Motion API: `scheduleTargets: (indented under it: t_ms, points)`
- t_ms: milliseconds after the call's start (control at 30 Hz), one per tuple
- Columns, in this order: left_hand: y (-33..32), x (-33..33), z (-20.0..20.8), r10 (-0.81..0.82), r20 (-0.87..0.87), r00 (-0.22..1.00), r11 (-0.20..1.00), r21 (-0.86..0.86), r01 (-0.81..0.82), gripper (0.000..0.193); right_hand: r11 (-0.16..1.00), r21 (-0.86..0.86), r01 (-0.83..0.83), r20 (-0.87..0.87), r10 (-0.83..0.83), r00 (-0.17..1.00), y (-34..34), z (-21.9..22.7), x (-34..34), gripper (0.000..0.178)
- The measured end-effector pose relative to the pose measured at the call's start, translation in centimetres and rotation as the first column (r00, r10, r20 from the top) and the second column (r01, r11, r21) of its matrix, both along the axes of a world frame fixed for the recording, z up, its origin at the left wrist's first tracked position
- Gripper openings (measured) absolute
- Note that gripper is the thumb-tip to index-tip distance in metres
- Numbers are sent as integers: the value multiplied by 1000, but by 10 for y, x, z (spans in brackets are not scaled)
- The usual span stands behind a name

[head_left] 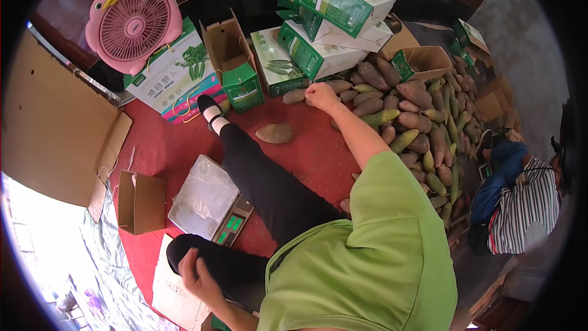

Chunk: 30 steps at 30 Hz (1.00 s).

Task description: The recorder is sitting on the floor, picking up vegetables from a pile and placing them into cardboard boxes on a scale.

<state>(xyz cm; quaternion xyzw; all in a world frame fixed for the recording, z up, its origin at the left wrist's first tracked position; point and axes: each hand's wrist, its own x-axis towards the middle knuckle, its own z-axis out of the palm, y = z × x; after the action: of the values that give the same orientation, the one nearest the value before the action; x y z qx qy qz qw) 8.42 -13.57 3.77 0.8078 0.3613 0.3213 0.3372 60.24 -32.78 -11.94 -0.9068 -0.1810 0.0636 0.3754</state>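
My right arm stretches to the near-left edge of a heap of long brown and green root vegetables (415, 121). There my right hand (323, 97) is closed, its curled fingers on a brown root vegetable (308, 102) that is mostly hidden under them. Another brown root vegetable (294, 96) lies just left of these fingers. A single wide brown one (274, 133) rests apart on the red floor covering. Over by my bent knee, my left hand (199, 276) is open and holds nothing, with its fingers loosely bent and a little apart.
A scale (207, 199) with a whitish, plastic-covered top and green displays stands beside my legs. Near it is an open brown carton (142, 202). Green-and-white boxes (343, 0) are stacked at the back, beside a pink fan (135, 24). A person in a striped top (525, 208) sits at right.
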Motion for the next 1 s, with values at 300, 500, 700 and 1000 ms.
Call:
scheduleTargets:
  t_ms: [300,500,700,1000]
  points:
    - [-13,71,-100,-45,145,988,687,-713,136,20,998,-51,48,-35,-50,998,-19,18,71,27]
    - [-2,59,-116,142,86,986,608,-794,-19,19,998,19,64,36,-65,997,25,74,139,51]
    - [8,52,-124,175,-32,984,586,-800,-130,18,995,41,95,210,-102,972,68,125,190,65]
    - [15,35,-131,170,-160,972,596,-769,-231,17,966,118,229,-104,-217,971,100,154,232,52]
